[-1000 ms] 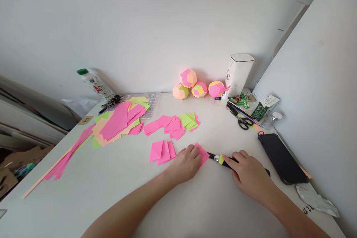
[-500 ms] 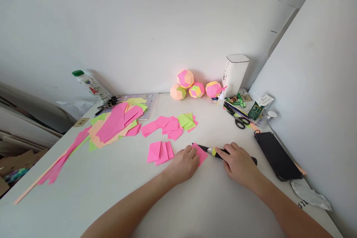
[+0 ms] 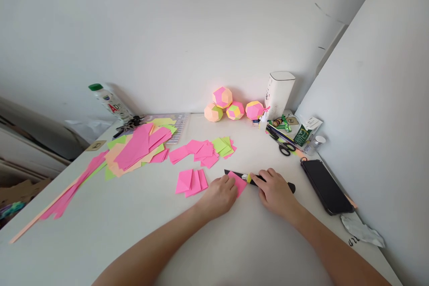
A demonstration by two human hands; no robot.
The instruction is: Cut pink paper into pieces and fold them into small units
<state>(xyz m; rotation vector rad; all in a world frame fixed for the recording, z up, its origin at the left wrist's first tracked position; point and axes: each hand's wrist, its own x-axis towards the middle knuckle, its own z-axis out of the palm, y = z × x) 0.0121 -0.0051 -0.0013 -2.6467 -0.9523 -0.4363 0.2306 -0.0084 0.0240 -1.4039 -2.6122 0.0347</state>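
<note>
My left hand [image 3: 221, 194] is closed, fingertips pressing a small pink paper piece [image 3: 240, 183] onto the table. In my right hand [image 3: 276, 191] is a utility knife [image 3: 258, 180] with a black blade and a yellow part by its grip. The index finger stretches along the handle. Its blade lies at the far edge of the pink paper, the tip showing beyond my left fingers; part of it is hidden by the paper. Folded pink paper pieces [image 3: 191, 183] lie just left of my left hand. Farther back are more pink pieces [image 3: 202, 148] and green pieces [image 3: 221, 145].
Colored paper sheets and strips [image 3: 134, 147] cover the left side, near a white bottle [image 3: 112, 105]. Several paper balls [image 3: 223, 97] stand by the wall. At right are a white container [image 3: 280, 94], a glue bottle [image 3: 263, 121], scissors [image 3: 285, 147] and a black phone [image 3: 326, 186].
The knife in my right hand has slid left along the pink paper, its tip now farther past the paper. My left hand stays on the paper. The view has shifted slightly.
</note>
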